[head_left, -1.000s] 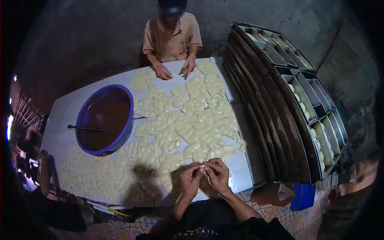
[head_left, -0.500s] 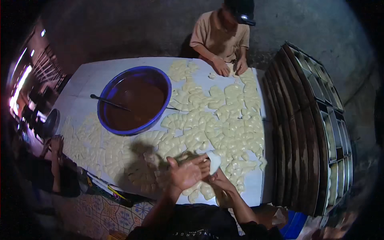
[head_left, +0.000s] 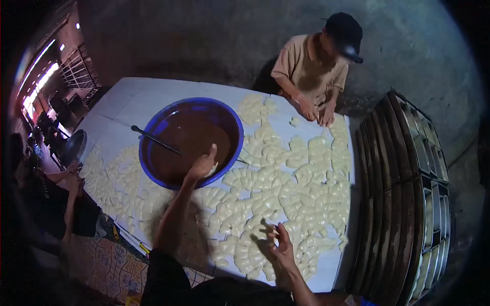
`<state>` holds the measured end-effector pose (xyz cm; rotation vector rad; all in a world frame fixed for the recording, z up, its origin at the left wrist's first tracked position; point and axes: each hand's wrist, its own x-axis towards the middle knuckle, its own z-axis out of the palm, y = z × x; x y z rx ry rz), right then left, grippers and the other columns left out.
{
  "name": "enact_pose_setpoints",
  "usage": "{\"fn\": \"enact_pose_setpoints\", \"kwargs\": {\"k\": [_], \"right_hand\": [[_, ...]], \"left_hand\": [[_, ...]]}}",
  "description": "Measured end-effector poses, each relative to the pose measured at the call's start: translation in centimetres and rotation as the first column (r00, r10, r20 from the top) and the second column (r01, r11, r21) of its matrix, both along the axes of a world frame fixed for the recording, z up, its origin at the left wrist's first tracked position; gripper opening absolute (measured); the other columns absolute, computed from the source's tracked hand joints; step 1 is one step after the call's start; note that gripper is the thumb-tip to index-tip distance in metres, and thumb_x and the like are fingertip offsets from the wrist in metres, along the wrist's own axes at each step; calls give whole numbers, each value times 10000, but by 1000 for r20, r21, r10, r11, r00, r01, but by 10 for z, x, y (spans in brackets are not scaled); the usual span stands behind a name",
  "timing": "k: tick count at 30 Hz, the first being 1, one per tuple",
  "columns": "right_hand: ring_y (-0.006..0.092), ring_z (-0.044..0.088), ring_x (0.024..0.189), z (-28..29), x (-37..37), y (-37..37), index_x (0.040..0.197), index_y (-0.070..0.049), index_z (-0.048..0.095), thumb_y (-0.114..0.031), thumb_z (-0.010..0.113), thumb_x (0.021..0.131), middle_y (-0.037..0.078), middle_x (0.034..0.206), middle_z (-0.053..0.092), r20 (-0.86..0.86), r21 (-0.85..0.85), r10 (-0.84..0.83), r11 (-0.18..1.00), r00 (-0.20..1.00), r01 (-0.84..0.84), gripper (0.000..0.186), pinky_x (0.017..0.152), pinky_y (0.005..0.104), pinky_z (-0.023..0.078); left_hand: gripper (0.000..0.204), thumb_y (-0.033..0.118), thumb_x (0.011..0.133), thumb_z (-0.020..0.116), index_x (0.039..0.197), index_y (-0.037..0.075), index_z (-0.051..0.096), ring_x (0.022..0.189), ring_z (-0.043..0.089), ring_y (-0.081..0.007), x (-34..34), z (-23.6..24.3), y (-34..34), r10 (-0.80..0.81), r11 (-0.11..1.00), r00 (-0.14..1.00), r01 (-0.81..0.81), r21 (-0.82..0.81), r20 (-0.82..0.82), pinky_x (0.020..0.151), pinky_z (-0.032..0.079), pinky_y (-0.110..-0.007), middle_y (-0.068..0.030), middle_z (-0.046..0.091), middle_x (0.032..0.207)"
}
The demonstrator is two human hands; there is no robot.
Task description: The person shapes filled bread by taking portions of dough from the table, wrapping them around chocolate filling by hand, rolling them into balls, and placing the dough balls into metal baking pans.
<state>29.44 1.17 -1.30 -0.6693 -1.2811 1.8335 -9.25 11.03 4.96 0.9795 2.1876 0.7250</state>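
Observation:
My left hand [head_left: 202,166] reaches over the near right side of a large blue basin [head_left: 234,169] of brown filling [head_left: 191,133]. One digit points up. A pale edge of a dough piece [head_left: 212,170] shows beside the fingers; most of the piece is hidden by the hand. Over the near part of the table hovers my right hand [head_left: 280,245], open, fingers bent and apart, nothing visible in it. Below and around it lie many flattened, pale dough pieces [head_left: 311,176], overlapping in sheets and rows.
A dark-handled utensil [head_left: 155,139] leans in the basin. Across the white table [head_left: 130,94], a person in a cap [head_left: 316,66] handles dough. Another person's hands [head_left: 71,176] are at the left edge. Stacked dark trays [head_left: 390,194] stand at the right.
My left hand has moved forward and left from near the table's front to the basin, with the dough piece. My right hand has come away from that piece and opened. The view has shifted.

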Motion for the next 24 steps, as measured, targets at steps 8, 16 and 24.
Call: {"fn": "enact_pose_setpoints", "kwargs": {"k": [8, 16, 24], "right_hand": [[200, 610, 938, -15, -23, 12, 1347, -7, 412, -213, 577, 936, 155, 1163, 584, -356, -644, -104, 747, 929, -163, 488, 786, 281, 527], [180, 496, 871, -7, 24, -30, 1209, -1, 582, -47, 669, 820, 92, 1091, 533, 402, 463, -404, 864, 821, 198, 402, 762, 308, 441], [226, 579, 978, 14, 90, -47, 989, -18, 620, -17, 681, 763, 123, 1137, 531, 190, 364, -470, 849, 862, 383, 234, 802, 329, 479]], "left_hand": [[1076, 801, 831, 254, 1214, -189, 436, 1077, 569, -346, 157, 19, -88, -217, 936, 261, -218, 276, 941, 885, 472, -466, -301, 566, 1146], [290, 147, 893, 574, 1150, 12, 581, 877, 563, -145, 273, -38, -146, -110, 960, 575, -151, 237, 811, 782, 463, -288, -66, 599, 1007], [225, -11, 859, 627, 1067, -94, 613, 869, 588, -109, 305, -31, -166, -525, 837, 744, 362, 410, 414, 776, 491, -244, -66, 617, 947]]}}
